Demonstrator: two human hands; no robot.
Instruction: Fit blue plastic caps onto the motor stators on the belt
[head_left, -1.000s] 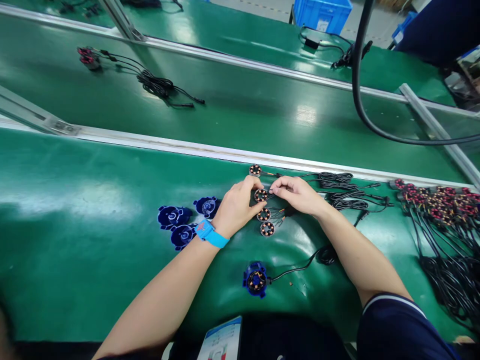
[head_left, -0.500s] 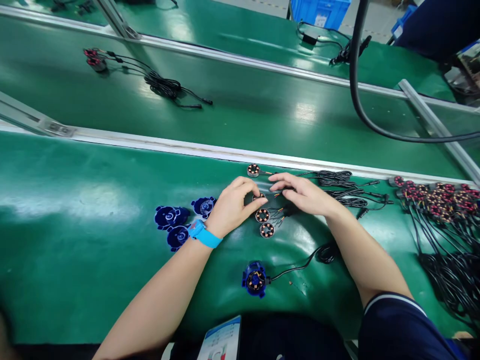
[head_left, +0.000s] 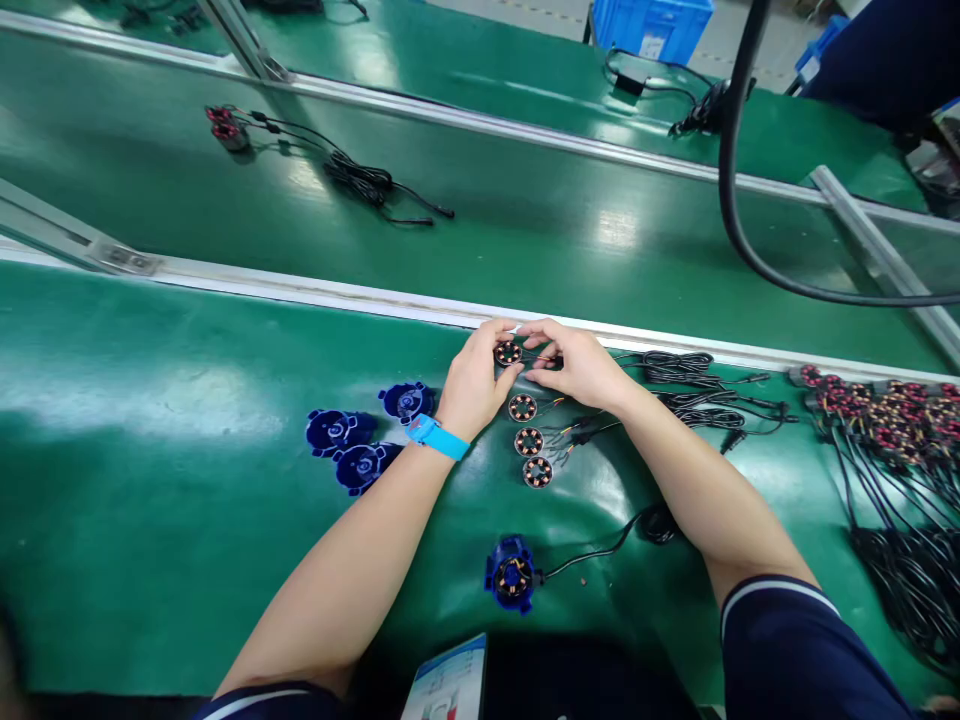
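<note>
My left hand [head_left: 478, 382], with a blue wristband [head_left: 439, 437], has its thumb and fingers closed around the rim of the farthest copper-wound motor stator [head_left: 508, 352]. To its right, my right hand [head_left: 576, 366] is over that stator's lead wires, thumb and index finger apart; its curled fingers partly hide the wires. Nearer me, three more stators lie in a column: one [head_left: 523, 407], a second [head_left: 529, 441] and a third [head_left: 538, 472]. Their thin leads point right toward black cables [head_left: 697, 410]. Left of my left hand stand three blue motor housings [head_left: 406, 402].
A blue housing with a stator inside [head_left: 511, 575] lies close to me, its black cable running right. A pile of stators [head_left: 892, 410] with bundled cables [head_left: 907, 580] covers the right side. A metal rail [head_left: 337, 294] borders the bench; a thick black cable [head_left: 731, 200] hangs at upper right.
Both hands have moved away from me, from the second-farthest stator to the farthest one. My left hand now grips it, and my right hand has come closer to the left. The view has shifted slightly.
</note>
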